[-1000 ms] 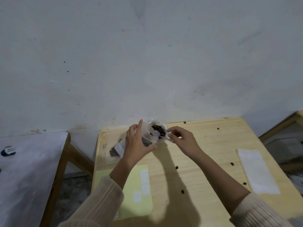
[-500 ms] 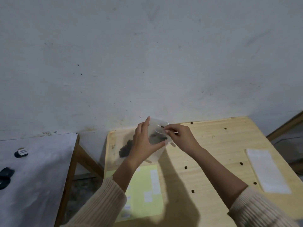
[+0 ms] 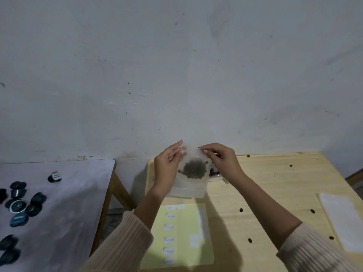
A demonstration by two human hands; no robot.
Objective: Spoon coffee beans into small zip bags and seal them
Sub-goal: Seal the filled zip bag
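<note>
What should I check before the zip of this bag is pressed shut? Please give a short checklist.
1. Coffee beans sit in the middle of the zip bag, below its top edge: ok.
2. Right hand pinches the top right corner: ok.
3. Left hand holds the left edge: ok.
4. Zip track free of beans: cannot tell, blurred.
5. Zip already closed: cannot tell.
6. Wooden table free of spilled beans: not ok, loose beans lie on it.
</note>
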